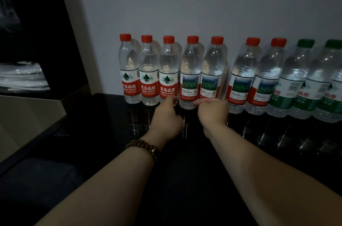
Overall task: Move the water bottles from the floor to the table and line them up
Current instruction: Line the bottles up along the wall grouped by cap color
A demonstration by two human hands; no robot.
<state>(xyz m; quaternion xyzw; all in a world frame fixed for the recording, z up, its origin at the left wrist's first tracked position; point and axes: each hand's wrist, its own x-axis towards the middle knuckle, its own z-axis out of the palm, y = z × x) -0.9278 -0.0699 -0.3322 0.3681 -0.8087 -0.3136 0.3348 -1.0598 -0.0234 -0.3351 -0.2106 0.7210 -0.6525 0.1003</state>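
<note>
Where bottles (192, 70) line the wall (185, 3), left hand (166, 116) and right hand (213, 112) curl against two bases; grip unclear.

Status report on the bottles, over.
Left hand and right hand flank base of fourth bottle, grip unclear. Nine bottles in view, upright in a row on table. Gap after fifth bottle. Nothing blocking.

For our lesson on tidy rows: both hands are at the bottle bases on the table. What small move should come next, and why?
Probably slide the sixth bottle, counting from the left, against the fifth bottle: a gap shows only there, while the other bottles stand close. The right hand is nearest.
</note>
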